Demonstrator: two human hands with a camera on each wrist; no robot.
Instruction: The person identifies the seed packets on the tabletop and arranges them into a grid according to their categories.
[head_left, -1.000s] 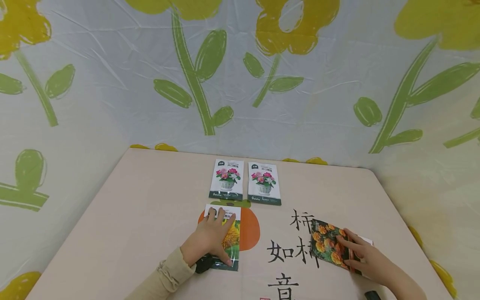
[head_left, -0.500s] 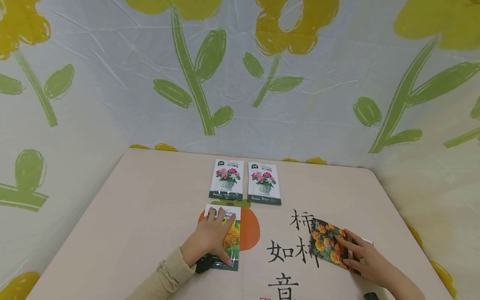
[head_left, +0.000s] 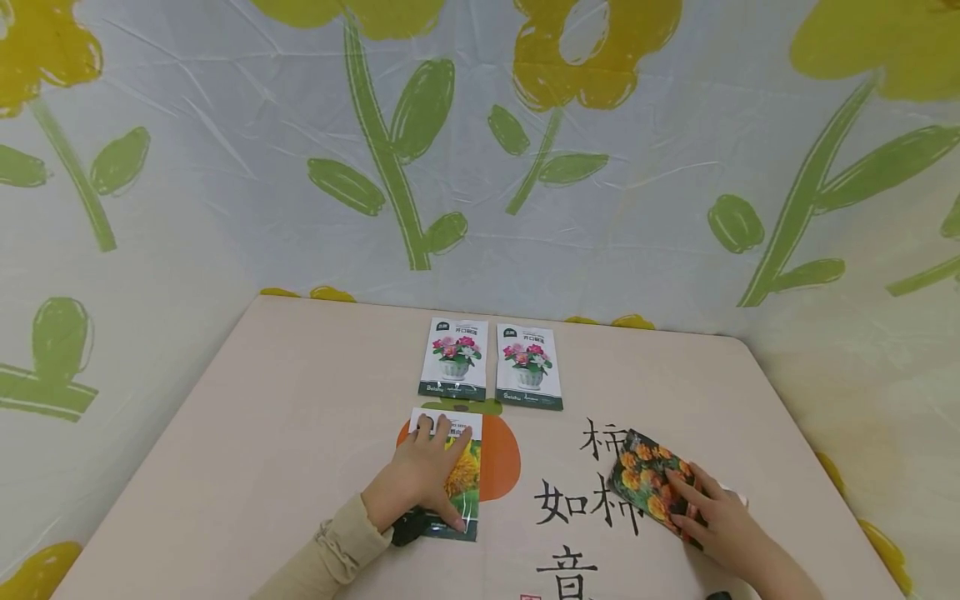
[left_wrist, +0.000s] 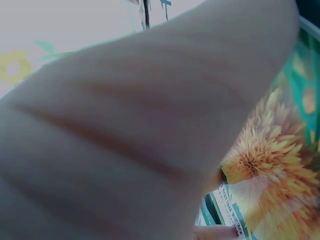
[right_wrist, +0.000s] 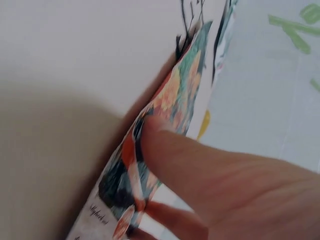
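My left hand rests spread on a seed packet with a yellow sunflower picture, which lies flat on the table; the palm covers much of it. In the left wrist view the sunflower picture shows beyond the blurred hand. At the right, my right hand holds a dark packet with orange marigolds by its right-hand side, tilted. In the right wrist view the thumb of the right hand presses on the bent marigold packet, with fingers behind it.
Two matching white packets with pink flowers in a pot, a left one and a right one, lie side by side further back. The tablecloth bears an orange persimmon print and black characters. A flower-printed curtain rises behind the table.
My right hand has shifted slightly left with the marigold packet, whose far corner has turned up and tilted more. The left hand and the other packets have stayed still.
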